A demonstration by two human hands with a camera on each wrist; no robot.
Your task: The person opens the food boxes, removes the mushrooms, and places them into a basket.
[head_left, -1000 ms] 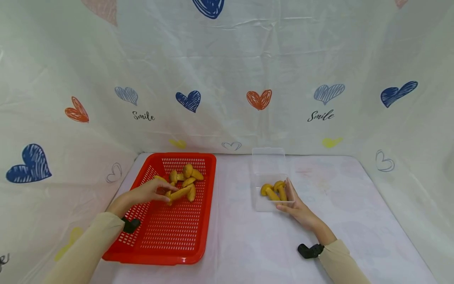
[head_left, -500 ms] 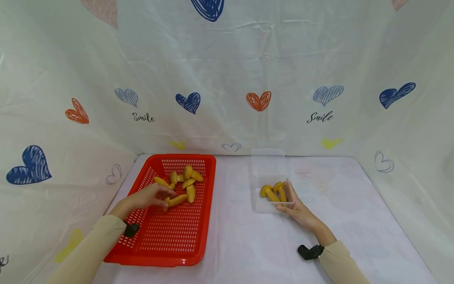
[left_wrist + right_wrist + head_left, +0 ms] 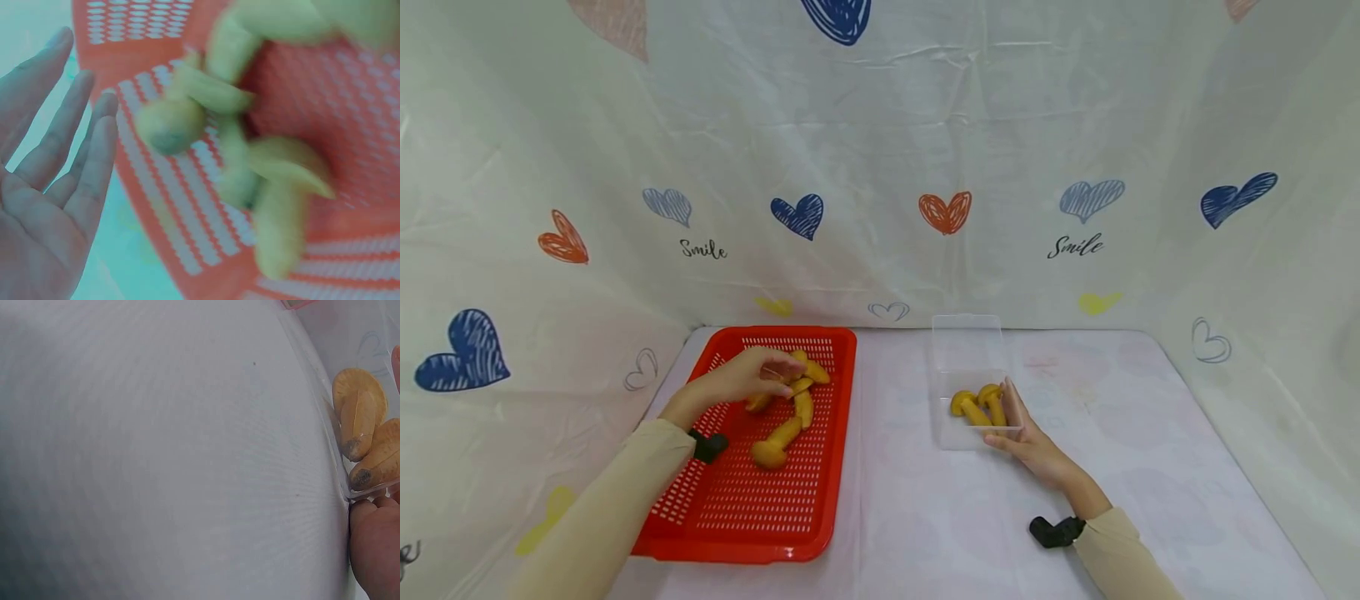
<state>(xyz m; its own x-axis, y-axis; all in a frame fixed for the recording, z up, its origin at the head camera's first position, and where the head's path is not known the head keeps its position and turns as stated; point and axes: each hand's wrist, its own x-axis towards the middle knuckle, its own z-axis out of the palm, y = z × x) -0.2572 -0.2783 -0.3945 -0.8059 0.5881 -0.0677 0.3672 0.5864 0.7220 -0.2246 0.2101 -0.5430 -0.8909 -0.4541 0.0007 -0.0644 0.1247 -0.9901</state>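
Note:
My left hand (image 3: 741, 375) is over the far part of the red basket (image 3: 837, 500), above several yellow-brown mushrooms (image 3: 803, 408). Its fingers are spread and rather straight in the left wrist view, with nothing held; the mushrooms there are blurred. A mushroom with a rounded cap (image 3: 769, 454) lies nearest the basket's middle. On the right, my right hand (image 3: 1033, 446) grips the near right corner of a clear plastic box (image 3: 951, 435), thumb at the front and fingers along the side. Two mushrooms (image 3: 361, 409) lie inside the box, stems toward me.
The box's hinged lid (image 3: 967, 342) stands raised at the back. A white cloth (image 3: 917, 517) covers the table between basket and box. Behind hangs a white curtain (image 3: 865, 125) printed with hearts. Each wrist wears a black camera (image 3: 1056, 531).
My left hand let go of a mushroom, which now lies with its cap toward me, and moved away and to the right over the other mushrooms. The right hand and box stayed put.

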